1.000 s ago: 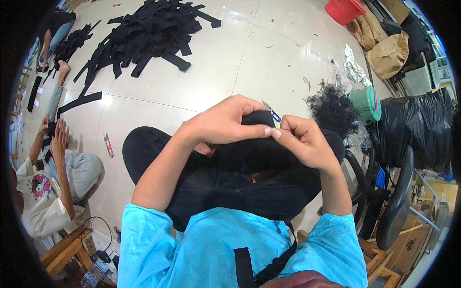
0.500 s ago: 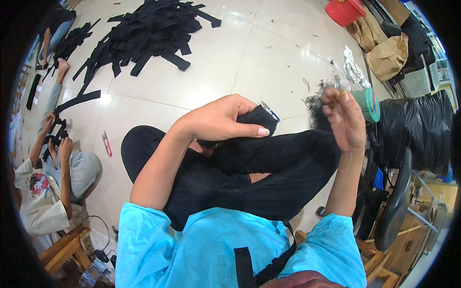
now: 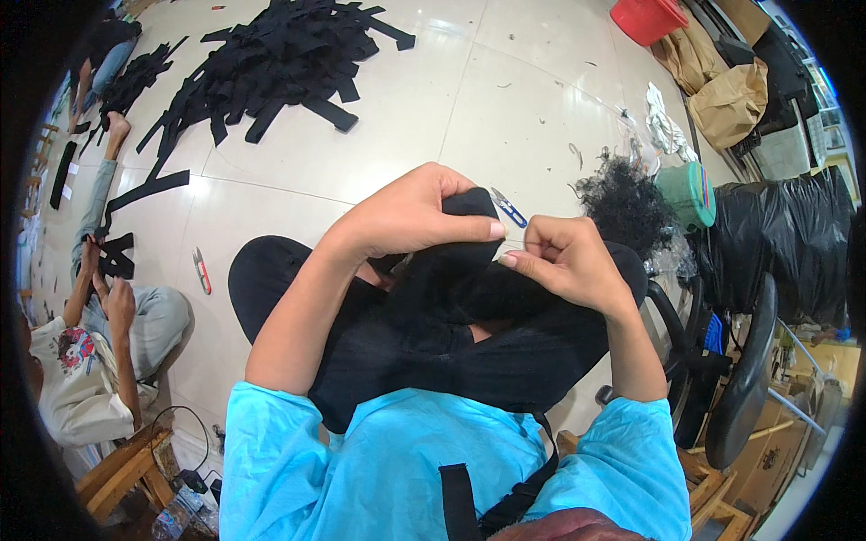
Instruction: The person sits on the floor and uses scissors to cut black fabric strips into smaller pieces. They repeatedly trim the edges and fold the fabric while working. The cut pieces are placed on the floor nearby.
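Observation:
My left hand (image 3: pixel 410 209) is closed round a folded black fabric strip (image 3: pixel 471 206), its thumb pressed on the cloth over my lap. Close beside that thumb, my right hand (image 3: pixel 570 261) pinches thumb and forefinger together at the strip's edge. What it pinches is too small to make out; a faint thin line shows between the two hands. Blue-handled thread snips (image 3: pixel 510 208) lie on the floor just beyond the strip. To the right of my right hand sits a tangled heap of black thread scraps (image 3: pixel 624 200).
A large pile of black strips (image 3: pixel 271 68) covers the floor at far left. Red-handled snips (image 3: pixel 201 270) lie left of my knee. A green tub (image 3: pixel 690 194), a black plastic bag (image 3: pixel 780 243) and a red bucket (image 3: pixel 648 20) stand right. Another person (image 3: pixel 99 352) sits at left.
My right hand has come left from beside the thread heap to the strip's edge, its fingers closing into a pinch. My left hand keeps its hold. The seated person's hands have shifted.

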`<state>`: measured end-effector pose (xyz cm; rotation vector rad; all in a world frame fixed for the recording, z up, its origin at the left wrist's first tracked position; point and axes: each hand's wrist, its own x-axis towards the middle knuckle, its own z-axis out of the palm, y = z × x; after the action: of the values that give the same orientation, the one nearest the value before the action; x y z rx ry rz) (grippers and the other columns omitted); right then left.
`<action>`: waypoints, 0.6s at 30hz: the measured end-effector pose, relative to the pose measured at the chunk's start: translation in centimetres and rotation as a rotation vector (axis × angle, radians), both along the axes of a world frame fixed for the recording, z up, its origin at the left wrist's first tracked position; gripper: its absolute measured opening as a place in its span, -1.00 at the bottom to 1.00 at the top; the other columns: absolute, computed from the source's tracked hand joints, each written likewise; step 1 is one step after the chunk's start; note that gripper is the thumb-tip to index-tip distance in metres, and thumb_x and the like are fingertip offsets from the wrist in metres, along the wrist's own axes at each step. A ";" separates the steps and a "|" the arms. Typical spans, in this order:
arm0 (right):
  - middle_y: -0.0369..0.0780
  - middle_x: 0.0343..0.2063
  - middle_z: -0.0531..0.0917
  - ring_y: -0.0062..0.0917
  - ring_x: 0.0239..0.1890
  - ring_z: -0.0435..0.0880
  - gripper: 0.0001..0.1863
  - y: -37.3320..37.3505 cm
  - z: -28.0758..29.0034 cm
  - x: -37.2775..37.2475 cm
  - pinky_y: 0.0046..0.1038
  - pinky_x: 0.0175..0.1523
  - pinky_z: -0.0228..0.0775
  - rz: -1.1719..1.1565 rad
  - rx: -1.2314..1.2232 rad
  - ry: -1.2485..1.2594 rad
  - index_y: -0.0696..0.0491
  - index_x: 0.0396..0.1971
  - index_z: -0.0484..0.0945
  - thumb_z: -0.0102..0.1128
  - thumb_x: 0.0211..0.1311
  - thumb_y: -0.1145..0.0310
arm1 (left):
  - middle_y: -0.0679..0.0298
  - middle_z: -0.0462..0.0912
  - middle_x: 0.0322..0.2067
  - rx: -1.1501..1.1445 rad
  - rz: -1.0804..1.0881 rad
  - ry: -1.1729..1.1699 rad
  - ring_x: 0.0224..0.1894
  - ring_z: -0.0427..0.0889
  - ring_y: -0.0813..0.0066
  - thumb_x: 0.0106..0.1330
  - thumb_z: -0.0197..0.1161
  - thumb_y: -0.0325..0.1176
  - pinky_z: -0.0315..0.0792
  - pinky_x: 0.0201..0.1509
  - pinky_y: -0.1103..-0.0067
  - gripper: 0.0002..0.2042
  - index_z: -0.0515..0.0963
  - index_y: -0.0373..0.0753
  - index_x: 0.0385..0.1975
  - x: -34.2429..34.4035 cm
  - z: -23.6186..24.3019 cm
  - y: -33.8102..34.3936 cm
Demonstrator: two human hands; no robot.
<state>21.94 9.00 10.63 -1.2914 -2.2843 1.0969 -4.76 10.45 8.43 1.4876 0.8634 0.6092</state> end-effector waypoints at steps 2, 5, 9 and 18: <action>-0.52 -0.73 0.37 -0.81 -0.62 0.21 -0.57 -0.4 -0.5 0.3 -0.56 -0.53 0.00 -0.104 -0.195 0.243 0.06 -0.66 0.45 0.47 0.34 0.29 | 0.36 0.70 -0.57 0.022 -0.001 -0.012 -0.52 0.60 0.65 0.32 0.50 -0.10 0.46 -0.40 0.65 -0.70 0.76 -0.25 -0.37 0.1 -0.3 0.0; -0.54 -0.70 0.31 -0.85 -0.58 0.18 -0.51 -0.7 -0.4 0.2 -0.59 -0.50 -0.06 -0.191 -0.198 0.386 0.00 -0.72 0.34 0.43 0.37 0.38 | 0.35 0.69 -0.58 0.007 0.074 -0.057 -0.53 0.60 0.64 0.30 0.50 -0.07 0.46 -0.40 0.64 -0.68 0.76 -0.25 -0.37 0.1 -0.7 -0.3; -0.49 -0.67 0.31 -0.78 -0.63 0.15 -0.54 0.6 -2.2 5.1 -0.56 -0.50 -0.07 -0.387 -0.307 0.720 -0.06 -0.70 0.30 0.32 0.39 0.42 | 0.33 0.69 -0.60 0.039 0.210 -0.015 -0.55 0.61 0.60 0.31 0.49 -0.07 0.47 -0.41 0.62 -0.66 0.76 -0.30 -0.38 -1.8 1.5 -0.4; -0.19 -0.24 0.69 -0.65 -0.52 0.51 -0.69 0.7 2.7 -2.4 -0.56 -0.37 0.40 -0.791 -0.310 1.286 -0.03 -0.44 0.40 0.07 0.63 0.25 | 0.31 0.70 -0.58 -0.013 0.136 -0.070 -0.55 0.62 0.60 0.34 0.49 -0.10 0.48 -0.42 0.65 -0.67 0.76 -0.32 -0.36 0.5 -0.8 -0.4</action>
<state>19.59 9.73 13.29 -0.9241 -0.6154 1.3518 -4.27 10.00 7.68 1.3954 0.9173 0.7510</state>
